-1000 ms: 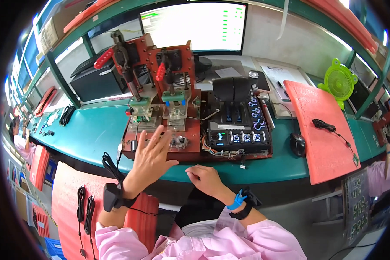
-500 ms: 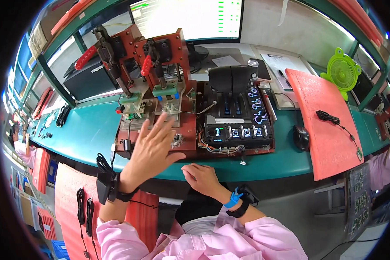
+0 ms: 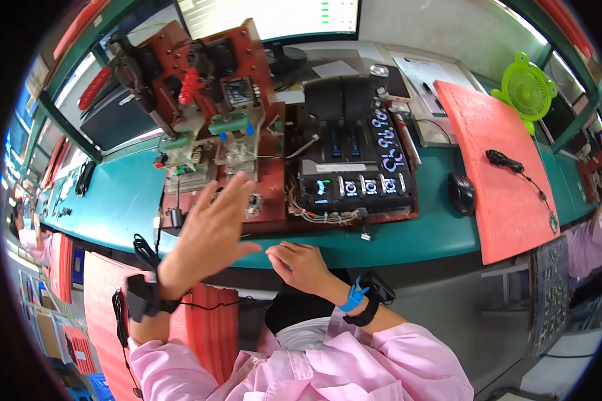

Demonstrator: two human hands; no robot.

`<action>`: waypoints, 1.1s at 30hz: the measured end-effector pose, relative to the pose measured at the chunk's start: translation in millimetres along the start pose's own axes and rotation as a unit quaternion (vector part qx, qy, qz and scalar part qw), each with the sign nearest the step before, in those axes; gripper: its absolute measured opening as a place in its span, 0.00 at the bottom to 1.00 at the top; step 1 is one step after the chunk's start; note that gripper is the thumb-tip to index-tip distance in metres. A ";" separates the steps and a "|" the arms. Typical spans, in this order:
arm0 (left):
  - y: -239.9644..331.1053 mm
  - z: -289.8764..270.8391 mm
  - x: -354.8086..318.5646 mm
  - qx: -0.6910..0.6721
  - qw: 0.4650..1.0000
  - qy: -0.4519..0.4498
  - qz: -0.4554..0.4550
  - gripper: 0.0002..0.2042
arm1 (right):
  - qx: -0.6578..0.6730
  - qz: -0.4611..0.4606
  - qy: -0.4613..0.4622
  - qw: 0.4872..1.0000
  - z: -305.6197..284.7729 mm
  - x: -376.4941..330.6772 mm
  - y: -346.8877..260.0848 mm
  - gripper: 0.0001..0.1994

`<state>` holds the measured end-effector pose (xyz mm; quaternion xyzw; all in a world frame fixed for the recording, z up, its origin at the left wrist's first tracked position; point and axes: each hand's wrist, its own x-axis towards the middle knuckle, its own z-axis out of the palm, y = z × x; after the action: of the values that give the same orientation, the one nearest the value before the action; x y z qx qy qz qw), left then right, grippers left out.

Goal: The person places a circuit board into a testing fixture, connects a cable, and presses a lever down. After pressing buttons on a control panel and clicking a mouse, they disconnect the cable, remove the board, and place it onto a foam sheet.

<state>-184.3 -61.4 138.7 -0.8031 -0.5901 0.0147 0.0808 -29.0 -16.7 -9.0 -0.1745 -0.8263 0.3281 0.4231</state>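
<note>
My left hand (image 3: 209,234) hovers over the front edge of a red test fixture (image 3: 271,190), palm down, with fingers stretched out and holding nothing. Two toggle clamps with red handles (image 3: 188,85) rise at the back of that fixture, above clear blocks and a green plate (image 3: 229,123). Close to the bench edge, my right hand (image 3: 302,266) is loosely curled, with nothing visible in it. Beyond it stands a black control unit (image 3: 354,190) with lit knobs, a lit display strip and a dark lever block (image 3: 341,100). Coloured wires (image 3: 328,217) run along its front.
A lit monitor (image 3: 274,17) stands behind. To the right are a black mouse (image 3: 461,194), a pink foam sheet (image 3: 491,227) bearing a coiled cable (image 3: 504,160), and a green fan (image 3: 527,87). More pink foam (image 3: 204,327) lies at lower left. Other people work at both sides.
The whole view has shifted, so the bench appears farther left and higher. My left hand has drawn back slightly toward me and left from the fixture. My right hand has hardly moved.
</note>
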 end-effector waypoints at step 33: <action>72.9 133.0 11.0 -0.474 0.815 0.315 -0.112 0.15 | -0.280 -0.014 -0.086 0.956 -26.5 116.7 -38.4 0.05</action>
<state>-127.9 -57.2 -2.5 -0.6316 -0.5519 -0.5295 -0.1270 -75.7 32.0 97.0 -0.2457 -0.9206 0.0912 0.2895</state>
